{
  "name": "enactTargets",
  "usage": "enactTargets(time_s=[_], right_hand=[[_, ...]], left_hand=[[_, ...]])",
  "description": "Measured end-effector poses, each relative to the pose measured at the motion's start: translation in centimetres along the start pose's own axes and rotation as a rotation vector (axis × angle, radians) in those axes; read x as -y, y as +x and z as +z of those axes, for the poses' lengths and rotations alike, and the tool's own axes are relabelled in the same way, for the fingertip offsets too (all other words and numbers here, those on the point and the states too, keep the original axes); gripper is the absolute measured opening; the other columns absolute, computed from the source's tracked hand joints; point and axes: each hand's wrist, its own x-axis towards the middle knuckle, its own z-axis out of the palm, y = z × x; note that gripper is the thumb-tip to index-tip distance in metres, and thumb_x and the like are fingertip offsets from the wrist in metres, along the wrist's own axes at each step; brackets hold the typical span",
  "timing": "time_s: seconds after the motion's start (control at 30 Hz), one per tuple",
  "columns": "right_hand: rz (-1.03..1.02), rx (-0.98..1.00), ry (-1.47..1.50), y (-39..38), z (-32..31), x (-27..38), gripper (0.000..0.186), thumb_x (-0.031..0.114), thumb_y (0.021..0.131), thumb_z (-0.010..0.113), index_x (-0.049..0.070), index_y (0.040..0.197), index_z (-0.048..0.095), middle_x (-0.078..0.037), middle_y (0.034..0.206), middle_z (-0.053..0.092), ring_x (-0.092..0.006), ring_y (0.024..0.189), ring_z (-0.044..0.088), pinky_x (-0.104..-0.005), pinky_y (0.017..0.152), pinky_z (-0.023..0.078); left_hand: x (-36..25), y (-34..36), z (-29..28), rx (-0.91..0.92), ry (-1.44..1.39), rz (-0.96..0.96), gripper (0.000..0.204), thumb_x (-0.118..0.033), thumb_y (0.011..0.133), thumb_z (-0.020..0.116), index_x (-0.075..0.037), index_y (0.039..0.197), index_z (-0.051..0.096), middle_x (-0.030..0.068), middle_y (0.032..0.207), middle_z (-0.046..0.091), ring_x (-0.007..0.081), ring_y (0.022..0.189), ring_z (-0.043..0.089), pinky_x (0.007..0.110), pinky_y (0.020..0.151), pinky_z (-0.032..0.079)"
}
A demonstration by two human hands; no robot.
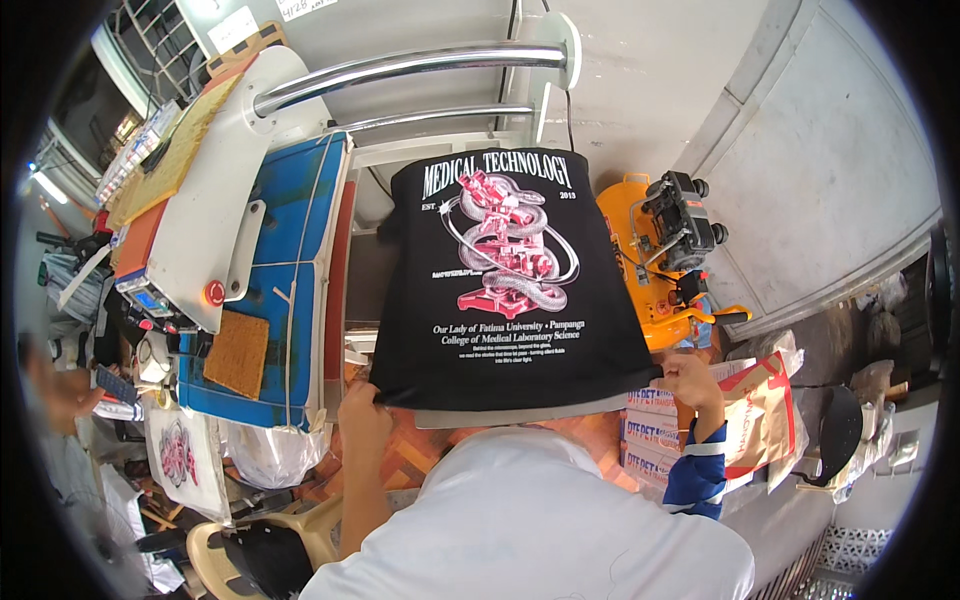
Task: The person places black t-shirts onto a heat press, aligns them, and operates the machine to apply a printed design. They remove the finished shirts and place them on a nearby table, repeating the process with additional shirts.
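A black T-shirt [420,285] is spread flat, print side up, over a light grey platen [520,413] whose front edge shows below the hem. The shirt bears white lettering and a red and grey snake-and-microscope print [510,245]. At the hem's left corner, my left hand [361,406] is closed on the cloth. Across from it, my right hand [692,381] pinches the hem's right corner, fingers bent around the fabric. Between the two hands the hem runs nearly straight.
Left of the shirt stands a heat press with a blue slab [290,200], a control box [150,290] and a red button [214,292]. An orange compressor [625,225] is at right. Boxes [650,432], a paper bag [757,415] and a chair [205,560] lie nearer.
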Motion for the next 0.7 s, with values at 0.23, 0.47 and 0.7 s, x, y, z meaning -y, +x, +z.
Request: enactTargets(time_s=[0.23, 0.47, 0.7], right_hand=[[-0.087, -0.178, -0.123, 14.1, -0.3, 5.7, 0.037, 0.029, 0.094, 0.07, -0.001, 0.115, 0.071, -0.009, 0.099, 0.074, -0.0182, 0.097, 0.069, -0.033, 0.084, 0.054], [0.49, -0.037, 1.12, 34.9, 2.5, 11.0, 0.046, 0.043, 0.101, 0.064, 0.006, 0.127, 0.067, -0.012, 0.117, 0.071, -0.0238, 0.106, 0.066, -0.0396, 0.095, 0.052], [0.055, -0.57, 1.076, 43.6, -3.0, 6.0, 0.057, 0.029, 0.097, 0.072, -0.007, 0.137, 0.054, -0.022, 0.13, 0.063, -0.035, 0.115, 0.064, -0.0468, 0.102, 0.052]], left_hand=[[-4.2, 14.2, 3.7, -0.053, -0.2, 0.397, 0.025, 0.003, 0.082, 0.062, -0.003, 0.106, 0.069, 0.017, 0.112, 0.07, 0.0398, 0.105, 0.064, 0.046, 0.094, 0.051], [-2.6, 33.7, 12.5, -0.373, -0.098, 0.233, 0.028, -0.008, 0.092, 0.061, 0.002, 0.118, 0.067, 0.0198, 0.115, 0.07, 0.0391, 0.109, 0.066, 0.045, 0.097, 0.051], [2.6, 34.8, 13.4, -0.155, -0.384, -0.114, 0.029, -0.011, 0.097, 0.062, -0.002, 0.124, 0.067, 0.0172, 0.119, 0.071, 0.0298, 0.113, 0.067, 0.039, 0.099, 0.05]])
